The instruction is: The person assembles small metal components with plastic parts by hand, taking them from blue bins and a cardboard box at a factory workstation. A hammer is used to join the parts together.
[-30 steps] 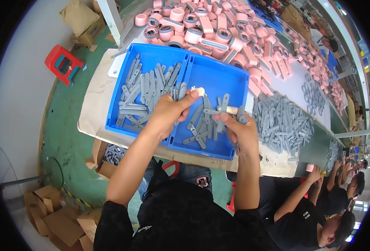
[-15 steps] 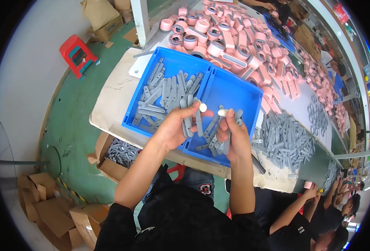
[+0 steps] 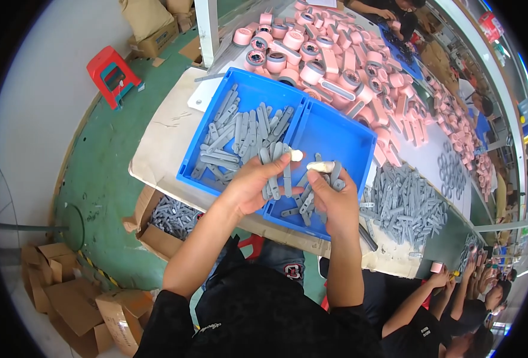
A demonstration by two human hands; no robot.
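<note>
My left hand (image 3: 252, 186) is closed on several grey plastic strips (image 3: 270, 174) with rounded ends, fanned out between thumb and fingers. A white finger cover (image 3: 296, 155) shows at the tip of its thumb. Just to the right, my right hand (image 3: 338, 203) is pinched, with another white cover (image 3: 320, 167) on a finger. A grey strip (image 3: 335, 173) appears held between its thumb and fingers, partly hidden. Both hands are over a blue divided bin (image 3: 329, 119). More strips (image 3: 249, 128) fill its left compartment, and a few loose ones (image 3: 304, 206) lie in the right.
Pink and grey parts (image 3: 335, 65) are heaped beyond the bin. On the right is a pile of small grey pieces (image 3: 407, 203), with grey rings (image 3: 450, 173) farther off. A cardboard box (image 3: 150, 221) of grey parts stands below the table's left edge. Co-workers' hands (image 3: 440, 277) are at lower right.
My right hand has turned, its thumb and covered finger moving slightly left, nearer the left hand. The strip that hung below it no longer shows there. My left hand keeps its fanned strips.
</note>
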